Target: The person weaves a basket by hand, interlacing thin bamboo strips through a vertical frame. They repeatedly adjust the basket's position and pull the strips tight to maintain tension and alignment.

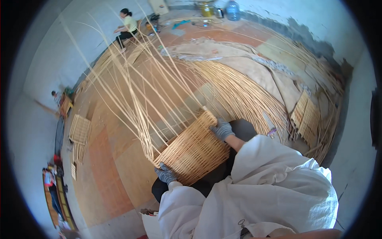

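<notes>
A half-woven wicker basket (193,147) rests tilted across my lap, its tightly woven side facing me. Long loose wicker rods (135,91) rise from its far edge and fan out up and to the left. My left hand (165,174), in a grey striped glove, grips the basket's lower left corner. At the upper right corner my right hand (223,129), gloved the same way, is closed round the edge, its thumb side against the weave. The fingertips behind the panel are hidden. The basket's inside is mostly out of sight.
A large bundle of wicker rods (242,93) lies beyond my right knee, near a woven panel (306,117). Another basket (80,129) stands at the left. A seated person (128,27) works at the back; others are along the left wall. A blue water bottle (233,10) stands far off.
</notes>
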